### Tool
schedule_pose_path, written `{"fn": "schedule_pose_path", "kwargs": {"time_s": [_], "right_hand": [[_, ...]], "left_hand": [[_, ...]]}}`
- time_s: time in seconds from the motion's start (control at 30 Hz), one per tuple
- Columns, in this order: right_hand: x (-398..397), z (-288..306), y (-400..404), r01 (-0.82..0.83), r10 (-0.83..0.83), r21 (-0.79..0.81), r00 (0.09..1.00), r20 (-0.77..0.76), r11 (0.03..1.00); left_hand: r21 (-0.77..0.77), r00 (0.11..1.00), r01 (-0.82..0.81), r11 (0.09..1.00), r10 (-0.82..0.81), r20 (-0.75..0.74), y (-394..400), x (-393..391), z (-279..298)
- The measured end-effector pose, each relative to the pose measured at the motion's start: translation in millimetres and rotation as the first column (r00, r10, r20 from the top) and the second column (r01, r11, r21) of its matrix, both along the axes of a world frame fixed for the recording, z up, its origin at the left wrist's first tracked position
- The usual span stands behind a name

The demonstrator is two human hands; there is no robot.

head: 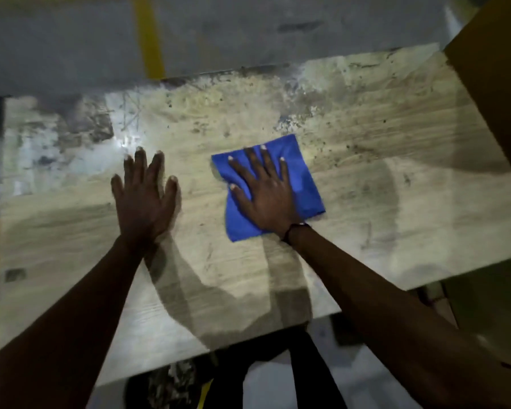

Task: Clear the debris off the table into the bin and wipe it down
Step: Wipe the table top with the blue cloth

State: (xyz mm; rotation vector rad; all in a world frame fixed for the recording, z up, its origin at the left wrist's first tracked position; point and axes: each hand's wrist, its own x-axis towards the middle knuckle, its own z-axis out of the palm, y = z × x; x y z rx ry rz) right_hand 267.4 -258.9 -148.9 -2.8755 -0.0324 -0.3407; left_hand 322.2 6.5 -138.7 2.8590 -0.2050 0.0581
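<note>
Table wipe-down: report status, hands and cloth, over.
Right hand flat on blue cloth, pressing it to table. Left hand open, flat on bare tabletop. Dark specks and stains remain toward far edge. Nothing blocking.

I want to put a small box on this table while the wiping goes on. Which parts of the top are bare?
Bare top lies right of the blue cloth up to the table edge, along the near edge between both forearms, and at the far left corner. The middle is taken: the left hand lies flat there and the right hand presses the cloth.
</note>
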Motion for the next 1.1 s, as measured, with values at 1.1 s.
{"fn": "schedule_pose_path", "kwargs": {"time_s": [1.1], "right_hand": [[41.5,-2.5,-30.1,0.656,-0.642,0.002,0.739,-0.205,0.754]], "left_hand": [[-0.007,0.991,-0.133,0.991,0.132,-0.021,123.0,62.7,3.9]]}}
